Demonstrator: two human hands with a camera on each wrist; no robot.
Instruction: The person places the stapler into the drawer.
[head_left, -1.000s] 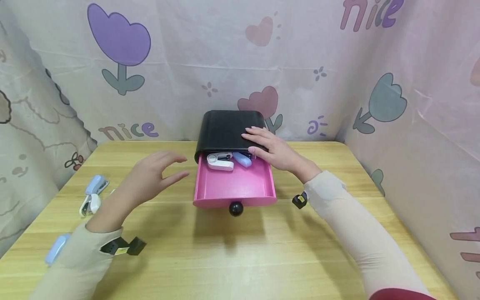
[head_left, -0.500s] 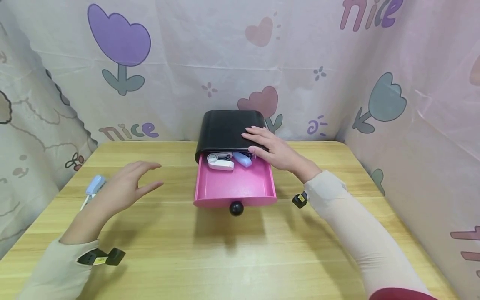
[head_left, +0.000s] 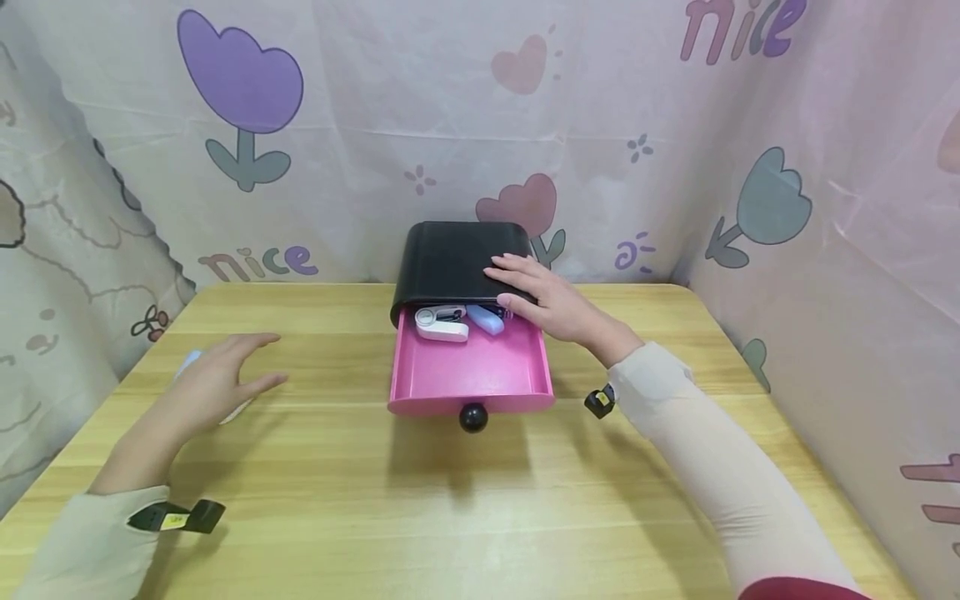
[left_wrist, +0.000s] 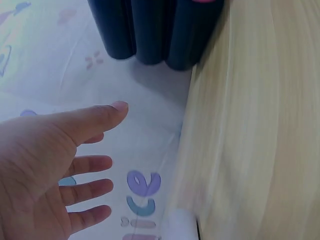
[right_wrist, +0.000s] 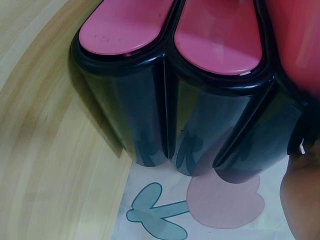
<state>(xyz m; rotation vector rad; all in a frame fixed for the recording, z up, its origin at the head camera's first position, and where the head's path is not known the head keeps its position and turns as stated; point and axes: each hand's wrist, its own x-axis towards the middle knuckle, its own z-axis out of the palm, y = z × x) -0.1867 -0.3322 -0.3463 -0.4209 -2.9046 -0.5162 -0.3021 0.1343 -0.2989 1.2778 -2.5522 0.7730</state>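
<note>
A pink drawer [head_left: 472,367] is pulled from a black cabinet [head_left: 450,258], so the white stapler [head_left: 442,331] and blue stapler [head_left: 485,319] at its back are exposed. The cabinet is touched by the empty, outstretched right grip [head_left: 553,303], presumably for steadiness. The empty left grip [head_left: 206,385] is held wide above the worktop [head_left: 337,517], near a mostly hidden light-blue item [head_left: 189,360].

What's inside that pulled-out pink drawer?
In the pink drawer, white stapler-like pieces and a light blue piece lie toward the back, with bare pink floor in front. Anything farther back is hidden by the black cabinet.
</note>
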